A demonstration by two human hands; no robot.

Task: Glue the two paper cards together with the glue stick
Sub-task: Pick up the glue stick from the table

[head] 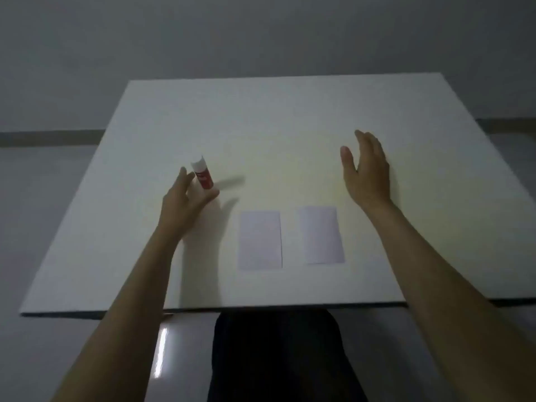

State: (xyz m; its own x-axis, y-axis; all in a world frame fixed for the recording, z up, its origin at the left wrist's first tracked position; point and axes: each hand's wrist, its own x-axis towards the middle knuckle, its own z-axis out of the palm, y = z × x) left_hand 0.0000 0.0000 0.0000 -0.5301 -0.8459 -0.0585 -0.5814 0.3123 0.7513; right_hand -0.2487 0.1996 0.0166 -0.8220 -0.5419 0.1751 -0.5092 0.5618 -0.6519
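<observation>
Left hand point(185, 198) splayed beside glue stick point(202, 175)

Nothing readable here. The glue stick point(202, 175) shows a white mark on its red label, too blurred to read.

We see a white counter point(290, 111) before a plain grey wall point(261, 33), and a glossy grey floor point(43, 358) catching dim light.

I noted a white table point(290, 117) before a plain grey wall point(261, 33), glossy pale floor point(43, 227) with a light glint, and dark-clothed legs point(275, 358) beneath the table's near edge.
</observation>
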